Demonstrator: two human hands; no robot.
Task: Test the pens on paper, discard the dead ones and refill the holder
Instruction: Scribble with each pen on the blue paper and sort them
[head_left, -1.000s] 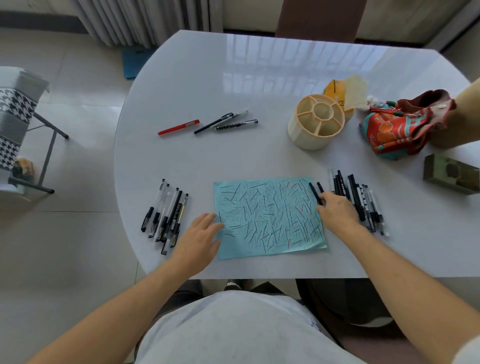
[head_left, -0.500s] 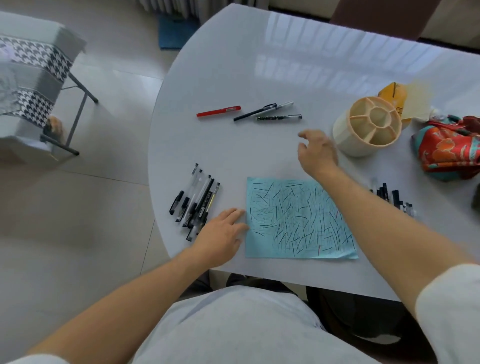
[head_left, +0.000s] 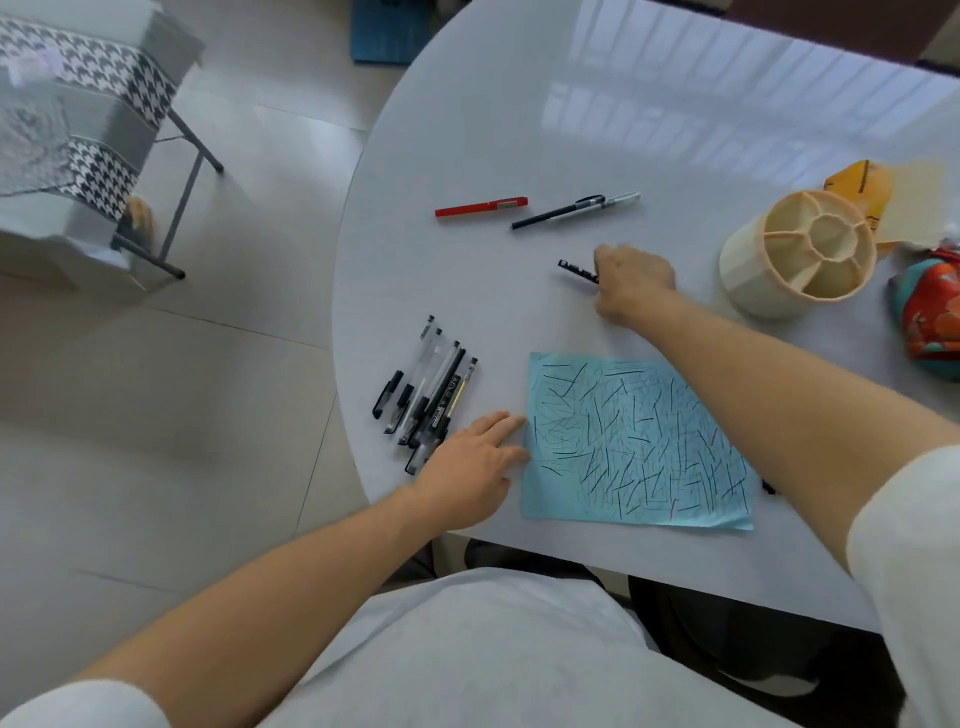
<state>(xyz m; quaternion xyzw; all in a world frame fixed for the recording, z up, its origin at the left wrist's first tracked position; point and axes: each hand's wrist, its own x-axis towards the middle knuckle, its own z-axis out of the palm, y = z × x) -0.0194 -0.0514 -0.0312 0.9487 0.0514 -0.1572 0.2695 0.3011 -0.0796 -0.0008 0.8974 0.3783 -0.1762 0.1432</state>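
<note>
The right hand (head_left: 631, 283) has come back from the far row of pens and now grips a patterned pen (head_left: 575, 271) lifted from that row; its fingers curl round the barrel, most of which the hand hides. Nearest, the left hand (head_left: 470, 473) rests flat on the desk (head_left: 519, 291), fingers straight and slightly spread, their tips touching the left edge of the scribbled blue paper (head_left: 636, 441). Just left lies a pen bunch (head_left: 428, 397). The right forearm covers the pens right of the paper; one dark tip shows. Farther off lie a red pen (head_left: 480, 206) and a black pen (head_left: 574, 210), the empty holder (head_left: 795, 260) at right, and a cloth (head_left: 930, 317) cut off by the frame.
</note>
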